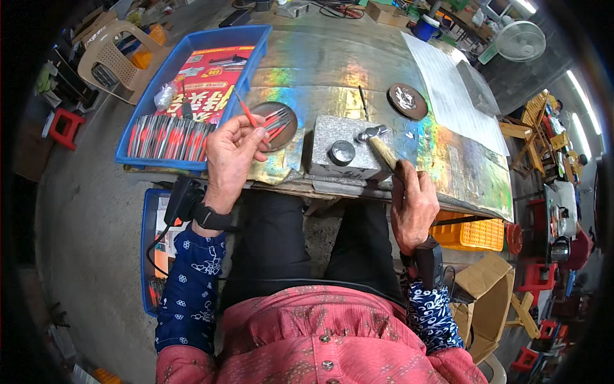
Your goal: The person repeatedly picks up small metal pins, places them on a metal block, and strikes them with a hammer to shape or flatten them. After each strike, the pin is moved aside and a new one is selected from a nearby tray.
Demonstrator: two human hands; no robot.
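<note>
My left hand (231, 153) pinches a thin red-handled rod (245, 111) between thumb and fingers, its slim dark tip tilted up and left. Just right of that hand is a round dish (291, 133) with several red and dark rods in it. My right hand (414, 203) is closed round the handle of a hammer (382, 151), whose metal head lies over the right side of a grey speckled stone block (326, 128). On the block's front left sits a short, round, dark-rimmed piece with a shiny top (343, 152). A thin dark stick (363, 102) lies behind the block.
At left a blue tray (256, 54) holds rows of red and dark rods (167, 137) and red printed packaging (208, 80). A brown dish (416, 112) with small white pieces stands at back right, beside a white sheet (448, 89). Below the table are a yellow crate (476, 235) and another blue tray (148, 224).
</note>
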